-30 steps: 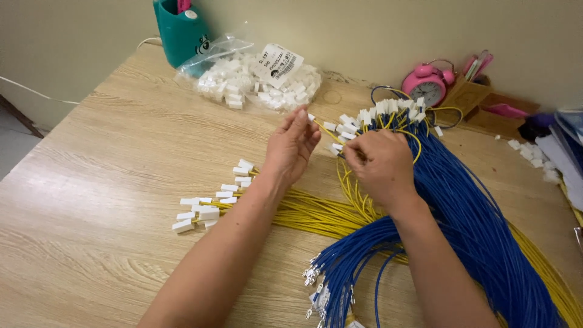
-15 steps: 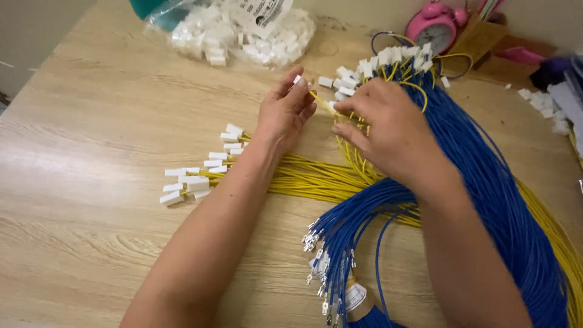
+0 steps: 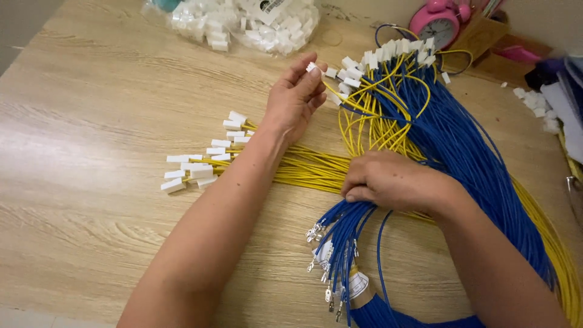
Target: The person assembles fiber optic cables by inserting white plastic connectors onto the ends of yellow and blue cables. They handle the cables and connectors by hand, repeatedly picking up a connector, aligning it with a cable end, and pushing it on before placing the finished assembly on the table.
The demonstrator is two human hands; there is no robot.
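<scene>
Both hands had split apart since a second earlier: my left hand (image 3: pixel 296 100) pinched a white connector (image 3: pixel 311 67) far up, my right hand (image 3: pixel 392 181) closed over blue wires (image 3: pixel 461 146) nearer.

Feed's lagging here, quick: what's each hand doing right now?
Left hand: fingers pinched on a white plug.
Right hand: closed on the blue wires.

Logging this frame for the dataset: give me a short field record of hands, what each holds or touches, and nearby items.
left hand: pinches a white connector on a yellow wire
right hand: rests on the blue wires
yellow wires: lie across the table, white-tipped ends at left
back: clear bag of white connectors, pink alarm clock
</scene>
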